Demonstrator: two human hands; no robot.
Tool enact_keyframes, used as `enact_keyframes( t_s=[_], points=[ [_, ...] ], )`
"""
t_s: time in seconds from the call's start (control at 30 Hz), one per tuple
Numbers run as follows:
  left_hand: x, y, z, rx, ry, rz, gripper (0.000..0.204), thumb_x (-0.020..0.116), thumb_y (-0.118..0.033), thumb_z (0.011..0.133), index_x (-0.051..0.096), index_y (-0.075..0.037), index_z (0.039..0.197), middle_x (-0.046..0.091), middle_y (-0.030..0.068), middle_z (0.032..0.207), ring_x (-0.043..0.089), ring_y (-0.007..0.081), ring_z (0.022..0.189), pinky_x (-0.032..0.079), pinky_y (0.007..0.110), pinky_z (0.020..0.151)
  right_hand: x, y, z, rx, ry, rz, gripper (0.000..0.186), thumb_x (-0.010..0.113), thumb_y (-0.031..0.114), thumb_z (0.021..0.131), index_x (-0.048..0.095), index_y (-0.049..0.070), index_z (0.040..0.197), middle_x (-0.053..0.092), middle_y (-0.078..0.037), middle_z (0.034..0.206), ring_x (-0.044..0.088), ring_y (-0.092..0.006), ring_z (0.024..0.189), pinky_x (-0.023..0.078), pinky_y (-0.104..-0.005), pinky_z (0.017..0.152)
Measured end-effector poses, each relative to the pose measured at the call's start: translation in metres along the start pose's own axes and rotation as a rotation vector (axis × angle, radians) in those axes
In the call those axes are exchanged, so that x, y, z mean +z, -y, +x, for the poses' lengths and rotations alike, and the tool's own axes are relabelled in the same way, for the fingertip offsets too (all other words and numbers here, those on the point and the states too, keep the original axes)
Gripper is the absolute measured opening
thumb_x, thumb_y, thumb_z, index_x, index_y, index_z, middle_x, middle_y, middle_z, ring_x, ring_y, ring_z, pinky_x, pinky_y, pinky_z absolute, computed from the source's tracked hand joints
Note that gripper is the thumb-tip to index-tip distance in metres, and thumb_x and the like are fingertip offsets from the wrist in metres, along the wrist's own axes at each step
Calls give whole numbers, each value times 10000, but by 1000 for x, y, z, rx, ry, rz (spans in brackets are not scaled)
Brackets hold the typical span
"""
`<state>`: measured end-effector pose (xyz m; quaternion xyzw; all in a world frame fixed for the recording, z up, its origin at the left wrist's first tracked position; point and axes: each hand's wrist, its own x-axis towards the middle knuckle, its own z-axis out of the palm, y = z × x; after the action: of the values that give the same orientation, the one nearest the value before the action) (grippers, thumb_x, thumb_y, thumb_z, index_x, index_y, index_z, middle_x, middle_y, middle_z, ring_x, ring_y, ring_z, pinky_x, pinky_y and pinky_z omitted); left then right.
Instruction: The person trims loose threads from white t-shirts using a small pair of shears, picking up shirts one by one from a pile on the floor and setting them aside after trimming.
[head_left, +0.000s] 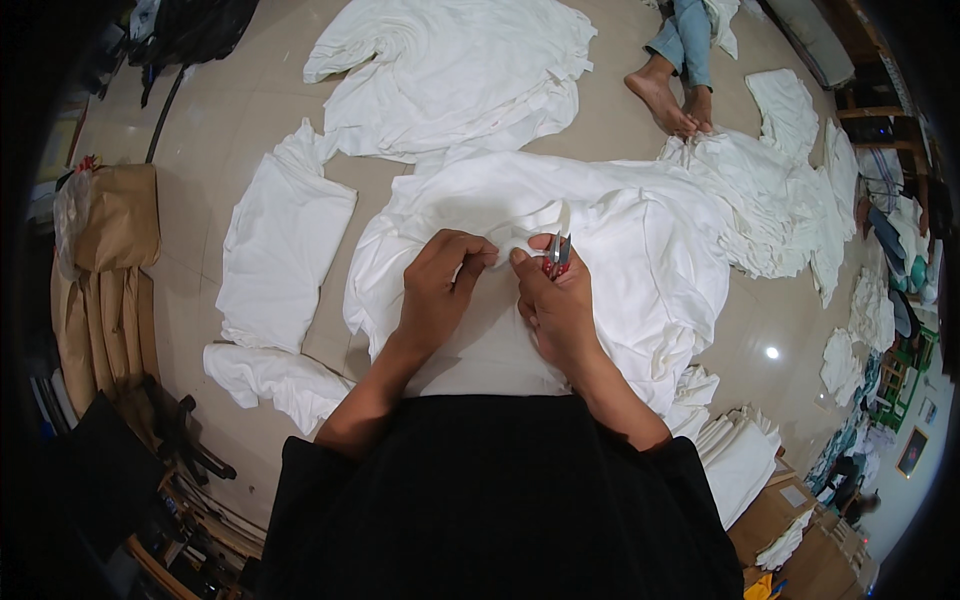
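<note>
A spread of white fabric (650, 260) lies before me, with part of it raised between my two hands. My left hand (440, 280) is closed, fingertips pinched at the edge of the raised fabric. My right hand (550, 300) has its thumb on that same white piece and also holds small thread snips (558, 258) with red grips and metal blades pointing away from me. The exact spot pinched between the fingertips is partly hidden.
White fabric piles (450, 70) surround me, including a folded piece (280, 260) at left. Another person's bare feet (675, 105) are at upper right. Brown paper bundles (115, 220) and a black chair (90, 460) stand left; cardboard boxes (775, 515) sit lower right.
</note>
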<state>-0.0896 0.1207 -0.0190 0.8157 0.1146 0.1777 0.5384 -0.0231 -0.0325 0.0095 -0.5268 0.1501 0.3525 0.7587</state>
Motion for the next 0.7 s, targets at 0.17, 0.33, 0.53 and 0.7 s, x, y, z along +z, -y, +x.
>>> enact_keyframes(
  t_s=[0.17,0.33,0.53,0.7],
  points=[
    [2,6,-4,-147,75,-195,84,631,-54,1054,604,26,1052,616,74,940,620,142,816,534,281,766,2,-1,1,1,-17,0,248,722,71,1011,530,89,1167,516,75,682,357,-18,483,276,-229,425],
    [2,7,-6,-248,140,-287,196,541,-193,1132,559,1,1106,582,45,944,571,114,855,505,277,817,4,-5,2,-74,-43,-95,243,737,66,1000,544,93,1145,548,75,697,374,-7,492,292,-224,432],
    [2,10,-6,-302,132,-407,134,533,-120,1119,556,10,1092,597,61,935,580,132,838,502,288,792,-1,-9,5,-146,-62,-203,274,771,78,981,552,73,1146,577,57,747,441,-10,566,328,-210,497],
    [-2,8,-3,-329,141,-389,159,511,-148,1134,558,-1,1096,588,30,916,562,108,833,491,271,788,0,-7,6,-92,-87,-156,256,749,81,995,551,76,1157,574,57,713,398,-19,482,294,-228,434]
  ],
)
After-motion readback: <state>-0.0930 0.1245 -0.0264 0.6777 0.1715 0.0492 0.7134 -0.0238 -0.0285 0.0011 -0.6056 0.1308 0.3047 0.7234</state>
